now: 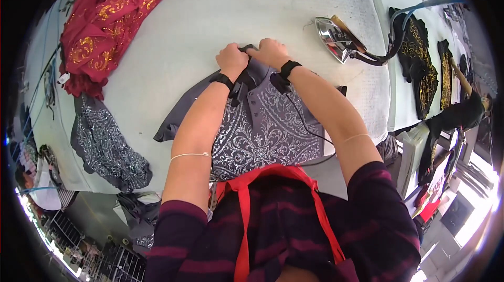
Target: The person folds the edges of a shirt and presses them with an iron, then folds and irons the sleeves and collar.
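Before me a dark grey garment [271, 128] with silver embroidery and a short buttoned placket lies face up on the padded white pressing table [236, 10]. My left hand [232, 61] grips the collar [247, 48] at its far end with curled fingers. Close beside it, my right hand [272, 52] pinches the same collar area, thumb towards the left hand. One grey sleeve spreads out to the left; my forearms cover parts of the front. To the right of my hands an electric iron [334, 40] rests on the table, its shiny soleplate partly showing.
A red garment with gold decoration [112, 26] lies at far left, above a silver-patterned grey garment [112, 144]. The iron's dark hose [386, 58] runs right. Black-and-gold garments [419, 65] lie on the neighbouring table, where another person's arm [462, 77] reaches. A second person [45, 183] is at left.
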Demonstrator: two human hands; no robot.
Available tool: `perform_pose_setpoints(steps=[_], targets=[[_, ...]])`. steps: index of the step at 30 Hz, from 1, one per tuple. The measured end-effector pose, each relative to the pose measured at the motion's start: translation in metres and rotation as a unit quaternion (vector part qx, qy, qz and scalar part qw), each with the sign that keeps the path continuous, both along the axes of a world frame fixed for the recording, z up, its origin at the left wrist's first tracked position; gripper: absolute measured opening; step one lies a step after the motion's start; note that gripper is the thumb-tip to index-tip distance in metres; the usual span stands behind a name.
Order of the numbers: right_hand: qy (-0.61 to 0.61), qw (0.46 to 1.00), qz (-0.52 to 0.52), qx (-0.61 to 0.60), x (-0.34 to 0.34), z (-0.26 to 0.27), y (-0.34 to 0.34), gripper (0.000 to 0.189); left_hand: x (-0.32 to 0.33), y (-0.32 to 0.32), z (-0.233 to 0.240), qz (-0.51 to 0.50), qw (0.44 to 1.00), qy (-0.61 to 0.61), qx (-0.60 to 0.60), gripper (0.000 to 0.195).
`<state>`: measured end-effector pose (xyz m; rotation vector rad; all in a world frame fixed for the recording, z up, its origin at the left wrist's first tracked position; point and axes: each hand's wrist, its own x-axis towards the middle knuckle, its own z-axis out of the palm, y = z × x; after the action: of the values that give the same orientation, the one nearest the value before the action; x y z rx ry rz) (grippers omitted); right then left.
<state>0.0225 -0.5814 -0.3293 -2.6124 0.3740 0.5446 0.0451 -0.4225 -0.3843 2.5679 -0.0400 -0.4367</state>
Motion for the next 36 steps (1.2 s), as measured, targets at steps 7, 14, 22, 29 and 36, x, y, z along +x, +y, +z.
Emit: perform_pose_setpoints(steps=[7,14,22,29,36], targets=[[-0.017,0.984,0.176,-0.035,-0.007,0.003,-0.018,0.029,-0.015,0.082,0.021,-0.061,0.997,-0.007,-0.044,0.017],[0.116,0.973,0.078,0.184,-0.002,-0.023,-0.044,0.025,-0.016,0.093,0.021,0.041,0.961,0.162,-0.218,0.016],[0.156,0.915,-0.167,0.331,-0.013,-0.022,-0.035,0.028,-0.011,0.077,0.002,0.282,0.83,0.335,-0.345,0.018],[0.164,0.906,-0.147,0.361,-0.01,-0.057,-0.047,0.027,-0.032,0.058,-0.01,0.253,0.884,0.188,-0.345,0.021],[0.196,0.863,-0.349,0.307,-0.01,-0.064,-0.032,0.025,-0.034,0.067,-0.001,0.244,0.868,0.194,-0.387,0.021]])
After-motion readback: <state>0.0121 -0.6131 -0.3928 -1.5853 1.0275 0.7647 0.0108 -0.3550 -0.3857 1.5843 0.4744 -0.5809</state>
